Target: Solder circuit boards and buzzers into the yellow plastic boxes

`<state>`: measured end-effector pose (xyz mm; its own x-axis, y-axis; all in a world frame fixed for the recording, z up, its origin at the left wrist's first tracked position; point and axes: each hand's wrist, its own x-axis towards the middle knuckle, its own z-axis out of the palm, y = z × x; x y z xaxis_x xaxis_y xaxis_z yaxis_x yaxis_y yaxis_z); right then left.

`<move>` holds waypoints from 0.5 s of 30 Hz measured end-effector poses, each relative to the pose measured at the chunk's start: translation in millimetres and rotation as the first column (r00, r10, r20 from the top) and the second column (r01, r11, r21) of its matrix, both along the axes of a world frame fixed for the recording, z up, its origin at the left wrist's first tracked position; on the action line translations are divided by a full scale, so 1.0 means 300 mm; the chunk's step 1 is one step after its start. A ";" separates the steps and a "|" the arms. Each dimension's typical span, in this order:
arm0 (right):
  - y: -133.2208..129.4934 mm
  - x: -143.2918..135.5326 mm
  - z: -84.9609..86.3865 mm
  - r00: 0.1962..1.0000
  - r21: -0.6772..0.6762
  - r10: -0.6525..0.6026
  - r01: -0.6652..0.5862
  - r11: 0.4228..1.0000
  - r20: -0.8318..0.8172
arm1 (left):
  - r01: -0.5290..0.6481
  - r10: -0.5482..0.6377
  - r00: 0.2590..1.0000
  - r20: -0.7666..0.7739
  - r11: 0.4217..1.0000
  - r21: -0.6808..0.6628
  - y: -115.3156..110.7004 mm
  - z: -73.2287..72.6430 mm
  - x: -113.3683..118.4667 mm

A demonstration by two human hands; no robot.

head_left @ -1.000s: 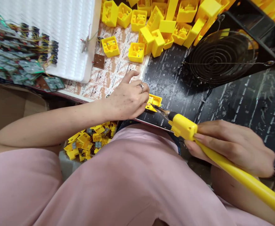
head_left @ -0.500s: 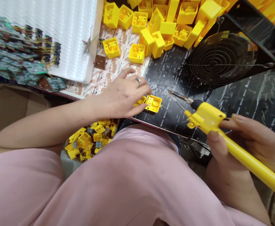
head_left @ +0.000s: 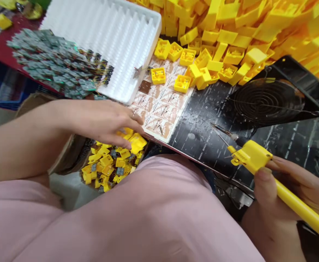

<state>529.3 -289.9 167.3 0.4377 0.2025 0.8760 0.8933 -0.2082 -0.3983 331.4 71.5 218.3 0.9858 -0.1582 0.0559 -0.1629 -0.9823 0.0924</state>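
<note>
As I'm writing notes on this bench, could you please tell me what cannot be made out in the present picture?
Head view: the rear end of the soldering iron, cut off by the right edge.
Head view: whether the left hand grips the yellow case beside it, as blur hides the contact.
Head view: the bottom of the pile of yellow pieces, hidden by those on top.
Head view: any lettering on the circuit boards, too small.

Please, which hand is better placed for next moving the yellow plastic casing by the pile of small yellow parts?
Probably the left hand: it is at the yellow plastic casing, by the pile of small yellow parts. The right hand is farther away and holds a yellow, long-handled soldering iron.
</note>
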 end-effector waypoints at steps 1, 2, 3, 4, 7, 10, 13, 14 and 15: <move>0.007 0.006 -0.005 1.000 0.011 0.002 -0.002 1.000 0.006 | -0.021 0.021 1.000 0.012 1.000 -0.004 0.024 0.009 0.020; 0.016 0.007 -0.007 1.000 0.015 -0.001 0.001 1.000 0.001 | -0.041 0.042 0.999 0.023 0.999 -0.010 0.044 0.011 0.059; 0.025 0.005 -0.007 1.000 0.031 -0.007 0.007 0.999 0.005 | -0.063 0.064 0.997 0.038 0.998 -0.020 0.060 0.006 0.113; 0.034 -0.001 -0.006 1.000 0.040 -0.021 0.021 0.999 -0.010 | -0.087 0.088 0.995 0.049 0.996 -0.032 0.073 -0.005 0.179; 0.054 -0.018 0.001 0.994 0.099 -0.110 0.111 0.989 -0.017 | -0.218 0.222 0.974 0.044 0.972 -0.087 0.085 -0.064 0.390; 0.051 -0.023 0.004 0.984 0.136 -0.179 0.173 0.975 0.026 | -0.407 0.401 0.913 -0.081 0.911 -0.072 0.044 -0.127 0.510; 0.031 -0.019 0.001 0.990 0.072 -0.136 0.137 0.988 -0.021 | -0.380 0.374 0.923 -0.092 0.923 -0.054 -0.051 -0.164 0.479; 0.025 -0.018 0.000 0.992 0.072 -0.119 0.121 0.990 -0.039 | -0.320 0.315 0.946 -0.071 0.945 -0.067 -0.090 -0.170 0.442; 0.022 -0.019 0.001 0.993 0.093 -0.114 0.117 0.989 -0.038 | -0.245 0.241 0.969 -0.054 0.966 -0.085 -0.130 -0.173 0.399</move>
